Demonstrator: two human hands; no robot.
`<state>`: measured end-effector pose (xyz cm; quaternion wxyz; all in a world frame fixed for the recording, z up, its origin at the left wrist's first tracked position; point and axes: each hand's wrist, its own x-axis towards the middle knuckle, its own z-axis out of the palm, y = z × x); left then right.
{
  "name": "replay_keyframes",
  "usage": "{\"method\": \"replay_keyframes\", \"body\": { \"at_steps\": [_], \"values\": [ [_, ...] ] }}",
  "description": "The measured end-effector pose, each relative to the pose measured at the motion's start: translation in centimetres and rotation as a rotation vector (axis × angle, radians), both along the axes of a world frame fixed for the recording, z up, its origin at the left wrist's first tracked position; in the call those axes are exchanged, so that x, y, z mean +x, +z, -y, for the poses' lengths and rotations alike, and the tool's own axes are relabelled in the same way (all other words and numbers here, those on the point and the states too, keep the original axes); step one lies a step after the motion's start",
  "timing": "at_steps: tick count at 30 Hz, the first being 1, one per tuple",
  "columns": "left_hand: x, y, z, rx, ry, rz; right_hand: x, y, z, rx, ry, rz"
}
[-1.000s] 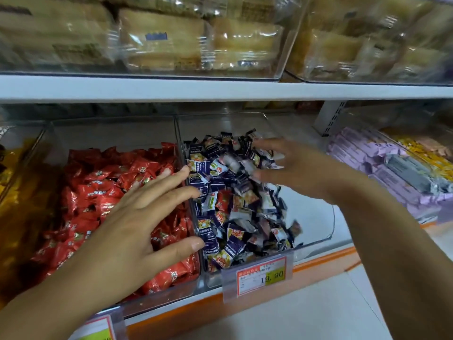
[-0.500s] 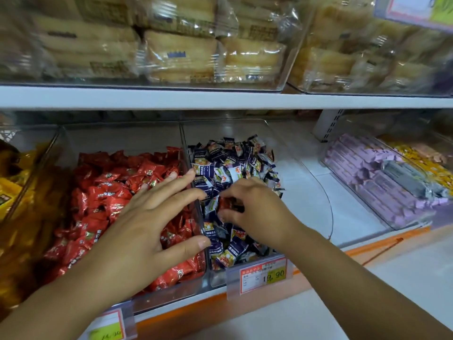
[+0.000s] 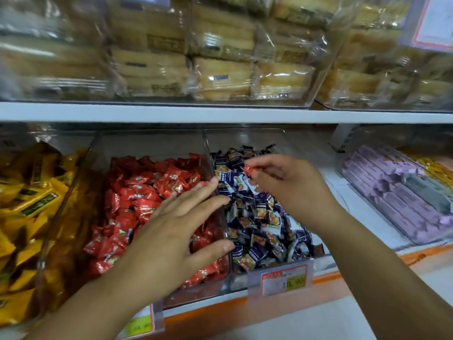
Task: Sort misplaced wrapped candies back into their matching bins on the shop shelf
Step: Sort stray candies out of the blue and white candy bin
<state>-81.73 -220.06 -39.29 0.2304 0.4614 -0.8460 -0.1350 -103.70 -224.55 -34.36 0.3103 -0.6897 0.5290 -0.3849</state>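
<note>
1. Right hand (image 3: 289, 190): thumb and forefinger are closed together on a small red-wrapped candy (image 3: 250, 169), held in the air above the rear part of the blue-candy bin (image 3: 245, 136). Blur softens the wrapper; it appears to match the red stock, not the blue.
2. Left hand (image 3: 176, 231): fingers are straight and spread, holding nothing. The palm faces down over the red candies (image 3: 137, 192), and the fingertips reach the clear wall between the two bins. Contact with the candies cannot be told.
3. Red-candy bin (image 3: 147, 146): a clear bin just to the left of the blue-candy bin, wall against wall, well filled.
4. Blue candies (image 3: 257, 217): a loose heap of dark blue and white wrappers directly below the held candy.
5. Step in hand, as judged: the stray candy is clear of the blue heap but not yet over its own bin.
6. Next move, as judged: carry the candy leftward over the dividing wall and release it above the red pile. The pinch must hold until the wall is passed, and the left hand's fingers lie across that path.
7. Surroundings: price tag (image 3: 284, 278) at the front of the blue-candy bin, yellow packets (image 3: 24, 192) at far left, purple packs (image 3: 392, 192) at right, wrapped cakes (image 3: 220, 74) on the shelf above.
</note>
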Motion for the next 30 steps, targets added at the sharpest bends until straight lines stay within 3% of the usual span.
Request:
{"method": "replay_keyframes", "body": {
  "at_steps": [3,6,8,10,12,15,22,27,30],
  "values": [
    [0.3,0.1,-0.1,0.000,0.011,-0.001,3.1,0.5,1.2,0.013,0.157,0.125],
    [0.6,0.0,-0.2,0.002,0.013,0.003,1.9,1.1,1.8,0.055,0.200,0.004],
    [0.8,0.1,-0.2,0.004,0.010,0.006,-0.5,2.2,1.4,0.135,0.096,-0.303],
    [1.1,0.1,-0.1,0.002,0.010,0.001,-3.0,2.4,1.0,0.303,0.058,-0.804],
    [1.2,0.0,0.1,-0.008,0.014,0.002,-3.7,1.5,0.1,0.509,0.111,-1.038],
    [0.9,-0.2,0.1,-0.013,0.009,-0.006,-4.0,-0.8,-0.5,0.676,0.210,-0.907],
    [0.6,-0.3,-0.1,-0.016,0.005,-0.018,-4.2,-2.3,-0.7,0.746,0.189,-0.512],
    [0.5,-0.4,0.1,-0.023,0.003,-0.035,-3.3,-3.3,-0.3,0.658,0.185,-0.606],
    [0.4,-0.4,0.0,-0.016,-0.004,-0.045,-3.8,-3.7,-0.1,0.689,0.125,-0.514]
  ]
}}
